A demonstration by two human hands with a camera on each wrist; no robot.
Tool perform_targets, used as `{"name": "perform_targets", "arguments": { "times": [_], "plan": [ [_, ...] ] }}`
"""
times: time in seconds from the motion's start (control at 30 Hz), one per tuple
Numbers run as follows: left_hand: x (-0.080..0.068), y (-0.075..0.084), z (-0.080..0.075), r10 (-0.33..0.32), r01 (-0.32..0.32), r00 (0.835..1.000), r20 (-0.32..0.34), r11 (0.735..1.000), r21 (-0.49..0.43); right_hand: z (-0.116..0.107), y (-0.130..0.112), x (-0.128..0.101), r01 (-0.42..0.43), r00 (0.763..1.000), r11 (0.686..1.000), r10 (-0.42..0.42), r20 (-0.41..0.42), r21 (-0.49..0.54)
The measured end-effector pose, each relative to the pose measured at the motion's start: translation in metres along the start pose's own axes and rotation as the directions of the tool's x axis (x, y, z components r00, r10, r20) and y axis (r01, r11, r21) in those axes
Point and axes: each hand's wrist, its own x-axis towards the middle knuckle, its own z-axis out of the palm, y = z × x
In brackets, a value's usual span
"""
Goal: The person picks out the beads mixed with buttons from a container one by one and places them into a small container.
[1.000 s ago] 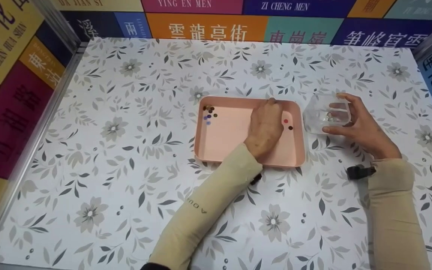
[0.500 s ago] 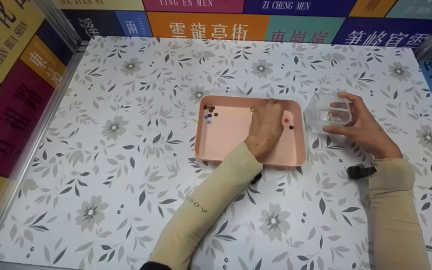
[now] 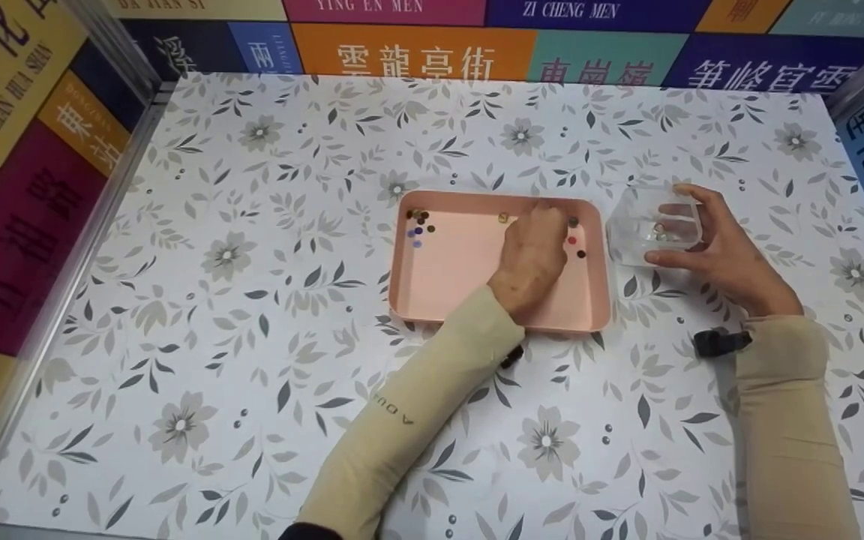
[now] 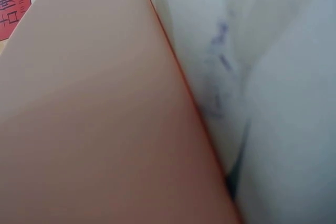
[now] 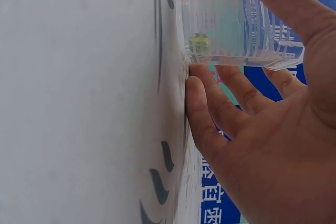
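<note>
My left hand [image 3: 533, 247] is lowered into a shallow pink rectangular tray [image 3: 447, 292], fingers bent and tips hidden beneath it. Close by its left side lies a gold-coloured bead [image 3: 504, 217]. A dark bead [image 3: 573, 222], a red bead [image 3: 572, 241] and a black bead [image 3: 581, 254] sit to its right. The tray's wall [image 4: 100, 93] fills much of the left wrist view. Right of the tray, my right hand [image 3: 732, 251] grips a clear plastic container [image 3: 631, 232] between thumb and fingers. A yellow-green bead [image 5: 199, 43] shows inside it in the right wrist view.
Several dark and blue beads [image 3: 418, 232] are gathered in the tray's far left corner. White floral paper [image 3: 267, 337] covers the table. Colourful lettered panels [image 3: 417, 52] stand behind the table and at its sides.
The gold-coloured bead has come into view left of my left hand, then the dark bead right of it. The right hand and container have stayed in place.
</note>
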Motion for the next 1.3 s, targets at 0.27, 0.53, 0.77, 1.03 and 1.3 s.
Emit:
{"name": "perform_targets", "arguments": {
  "times": [0.27,0.53,0.77,1.03,1.3],
  "plan": [
    [0.002,0.002,-0.002,0.006,-0.006,0.999,-0.045,1.000,0.004,0.000,0.000,0.000,0.004,1.000,1.000,-0.004,0.002,0.005],
    [0.003,0.001,-0.003,0.052,-0.069,0.991,-0.127,0.989,-0.134,0.000,0.000,0.000,0.025,1.000,1.000,-0.025,-0.006,0.012],
    [0.003,0.003,-0.007,0.103,-0.134,0.981,-0.166,0.972,-0.194,0.001,-0.001,-0.001,0.022,1.000,0.999,-0.022,0.000,0.033],
    [0.004,0.003,-0.009,0.156,-0.197,0.967,-0.203,0.959,-0.201,0.002,-0.001,0.001,0.046,0.999,0.997,-0.047,0.003,0.064],
    [0.005,0.006,-0.010,0.179,-0.217,0.965,-0.191,0.956,-0.200,0.001,0.000,0.000,0.059,0.998,0.995,-0.059,-0.003,0.076]
  ]
}}
